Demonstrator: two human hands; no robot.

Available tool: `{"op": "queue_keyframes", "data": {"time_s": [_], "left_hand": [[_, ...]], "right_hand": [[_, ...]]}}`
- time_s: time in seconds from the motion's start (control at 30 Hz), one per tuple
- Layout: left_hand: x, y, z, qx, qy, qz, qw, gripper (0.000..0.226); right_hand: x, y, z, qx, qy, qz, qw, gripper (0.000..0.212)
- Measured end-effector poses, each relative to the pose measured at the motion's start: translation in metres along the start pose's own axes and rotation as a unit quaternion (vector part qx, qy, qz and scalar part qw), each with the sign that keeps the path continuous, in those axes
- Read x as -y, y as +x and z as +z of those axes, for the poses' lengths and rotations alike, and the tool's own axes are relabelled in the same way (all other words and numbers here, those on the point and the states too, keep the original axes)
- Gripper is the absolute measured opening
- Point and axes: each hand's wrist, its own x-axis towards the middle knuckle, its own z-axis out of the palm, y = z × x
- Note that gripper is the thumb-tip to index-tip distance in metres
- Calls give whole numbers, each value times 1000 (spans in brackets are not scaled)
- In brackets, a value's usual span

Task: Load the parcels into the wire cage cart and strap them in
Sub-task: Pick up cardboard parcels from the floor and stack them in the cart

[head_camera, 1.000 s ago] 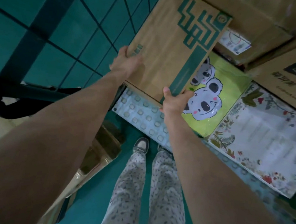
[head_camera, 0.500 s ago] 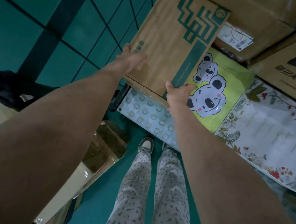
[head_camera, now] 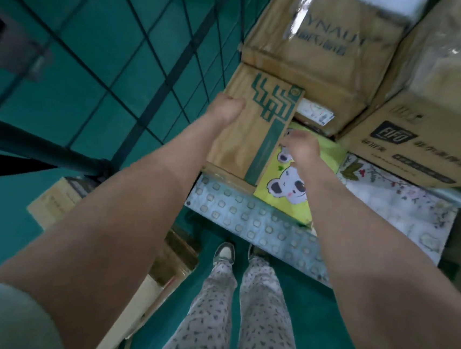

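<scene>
Two hands meet the green-printed carton (head_camera: 252,137), which lies just beside the cart's mesh wall (head_camera: 161,91): left hand (head_camera: 225,109) on its top, right hand (head_camera: 301,144) at its edge away from that wall, their grip too blurred to tell. Pushed crooked, it could jam against the mesh.

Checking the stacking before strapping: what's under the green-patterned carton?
The carton rests its near edge on the cart's studded deck. The koala bag meets its right side; whether the bag runs beneath is covered by the carton itself.
</scene>
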Motion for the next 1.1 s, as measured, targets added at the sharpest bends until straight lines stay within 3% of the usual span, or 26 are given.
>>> {"op": "queue_keyframes", "data": {"time_s": [0.1, 0.2, 0.33, 0.43, 0.53, 0.63, 0.73, 0.8, 0.9, 1.0, 1.1], "left_hand": [[-33, -31, -14, 15, -20, 25, 999, 54], [-60, -59, -24, 31, -17, 86, 996, 34], [-82, -82, -23, 36, -16, 103, 994, 16], [-91, -100, -15, 37, -14, 113, 993, 16], [-96, -112, -8, 60, -31, 131, 989, 33], [-101, -127, 4, 76, -6, 147, 986, 40], [-105, -138, 17, 84, 21, 162, 983, 39], [-105, -144, 27, 102, 36, 172, 979, 36], [-105, -157, 44, 132, 57, 193, 971, 36], [-109, -172, 63, 158, 83, 215, 960, 33], [-111, -196, 88, 189, 108, 236, 947, 30]], "right_hand": [[15, -30, -35, -38, 34, -44, 998, 25], [27, -57, -63, -68, 77, -56, 993, 25], [38, -82, -88, -92, 131, -61, 985, 23], [43, -102, -103, -107, 180, -63, 976, 24], [42, -114, -113, -116, 224, -65, 965, 24], [29, -124, -123, -138, 275, -54, 950, 12], [13, -133, -131, -152, 313, -31, 937, 24], [-1, -141, -136, -157, 317, -10, 935, 8], [-27, -149, -145, -181, 346, 10, 921, 25], [-50, -165, -151, -201, 381, 5, 902, 13], [-81, -188, -163, -246, 396, 10, 885, 24]]}}
